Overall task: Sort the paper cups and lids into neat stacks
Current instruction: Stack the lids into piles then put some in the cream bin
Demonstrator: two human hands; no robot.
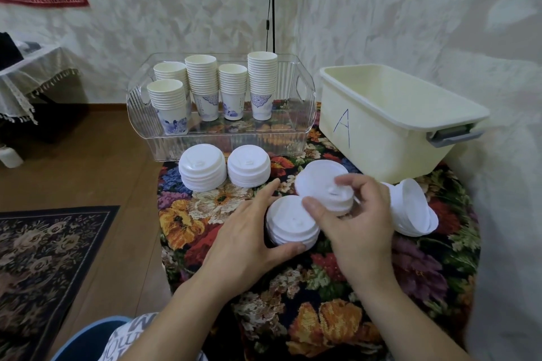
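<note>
The white lids (324,189) looked light, thin and a bit slippery, so a pile of them could slide apart; I think the best place to hold a pile was by its rim, from both sides. The right hand (356,215) came in from 5 o'clock and held a small tilted pile of lids, with the thumb on the near rim and the curled fingers (349,182) over the top. The left hand (249,228) came in from 7 o'clock and cupped a short lid stack (291,224) on the table (205,214), with its thumb at the near side and its fingers spread along the far side. Two neat lid stacks (224,168) stood at 11 o'clock. A tipped pile (410,208) lay at 3 o'clock. The paper cups (214,88) stood stacked in the clear bin (305,114) at 12 o'clock.
</note>
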